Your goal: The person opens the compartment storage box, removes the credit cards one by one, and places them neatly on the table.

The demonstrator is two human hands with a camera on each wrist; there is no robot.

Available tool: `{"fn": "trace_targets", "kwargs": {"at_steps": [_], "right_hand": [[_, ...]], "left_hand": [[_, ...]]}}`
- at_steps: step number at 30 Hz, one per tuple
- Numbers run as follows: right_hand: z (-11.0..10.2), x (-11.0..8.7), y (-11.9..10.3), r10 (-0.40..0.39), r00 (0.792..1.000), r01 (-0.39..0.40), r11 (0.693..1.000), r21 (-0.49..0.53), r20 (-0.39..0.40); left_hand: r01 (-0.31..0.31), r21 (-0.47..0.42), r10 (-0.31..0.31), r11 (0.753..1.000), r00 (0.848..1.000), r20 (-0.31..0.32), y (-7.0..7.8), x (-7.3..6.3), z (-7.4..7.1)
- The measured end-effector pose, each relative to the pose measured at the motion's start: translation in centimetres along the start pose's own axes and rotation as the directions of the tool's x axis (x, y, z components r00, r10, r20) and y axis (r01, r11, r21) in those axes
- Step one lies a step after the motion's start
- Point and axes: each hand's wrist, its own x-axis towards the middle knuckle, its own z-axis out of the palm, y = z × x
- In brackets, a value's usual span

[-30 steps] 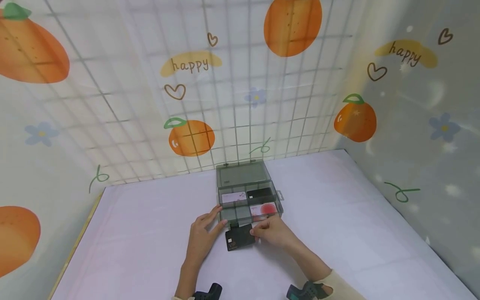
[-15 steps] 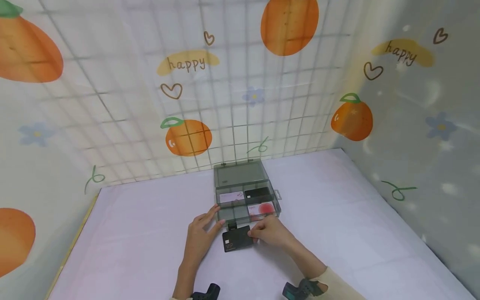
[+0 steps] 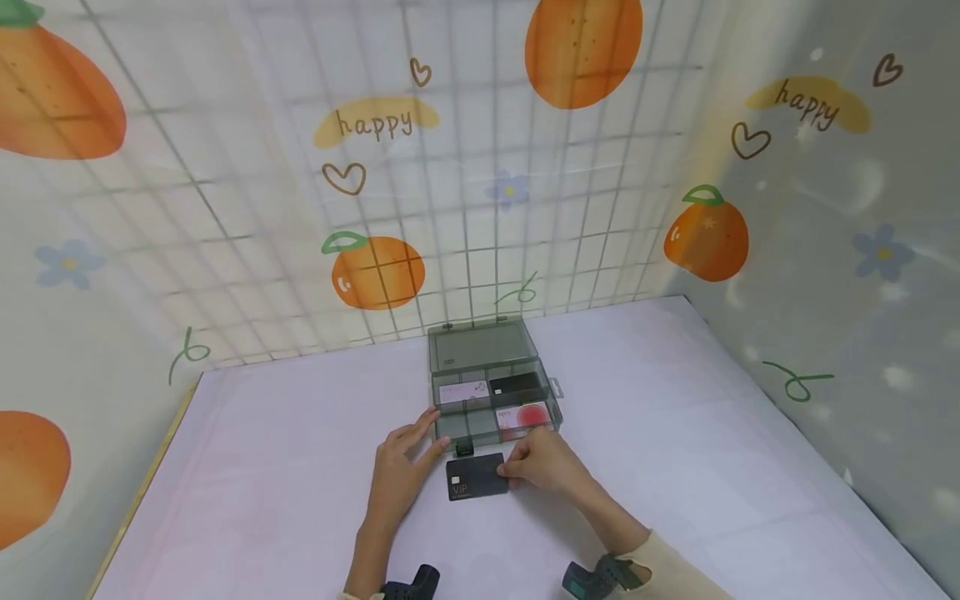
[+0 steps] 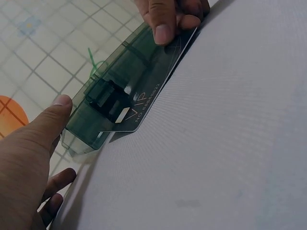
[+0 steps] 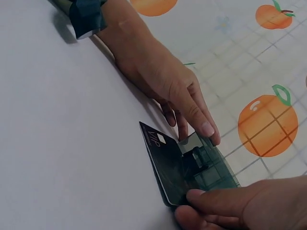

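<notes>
My right hand [image 3: 546,463] pinches a black VIP card [image 3: 474,478] by its right end between thumb and fingers. The card is held low in front of a translucent grey-green divided box [image 3: 486,427], close to its front latch [image 3: 464,448]. In the left wrist view, the card [image 4: 152,99] is tilted and overlaps the box front. My left hand [image 3: 405,467] rests on the box's front left corner, thumb on the front edge and index finger along the side. Inside the box are a pale pink card [image 3: 462,392], another black card [image 3: 513,383] and a card with a red circle [image 3: 523,416].
The box's lid [image 3: 482,347] is swung open toward the back wall, near the table's far edge. A white table [image 3: 262,467] extends on both sides. Patterned sheets with oranges [image 3: 378,273] stand behind and at the sides.
The black VIP card has turned slightly, so its top edge lies more level and the latch shows more behind it. Both hands stay nearly in place; the head view has shifted a little.
</notes>
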Motion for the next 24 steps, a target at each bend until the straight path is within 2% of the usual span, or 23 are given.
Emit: {"fn": "trace_targets", "kwargs": {"at_steps": [8,14,21,24], "right_hand": [[0.3,0.1,0.2,0.023,0.999,-0.025,0.999,-0.040,-0.033],[-0.1,0.1,0.4,-0.033,0.998,0.030,0.998,-0.058,-0.056],[-2.3,0.1,-0.6,-0.051,0.999,0.052,0.998,0.040,-0.008],[-3.6,0.8,-1.2,-0.082,0.996,0.085,0.995,0.058,-0.037]], "left_hand": [[-0.008,0.011,0.008,1.000,1.000,-0.002,0.0,0.1,0.1],[-0.002,0.014,0.002,1.000,1.000,0.002,0.0,0.1,0.1],[-0.004,0.017,0.004,1.000,1.000,-0.002,-0.1,0.0,0.1],[-0.012,0.018,0.012,1.000,1.000,-0.008,-0.1,0.0,0.1]]}}
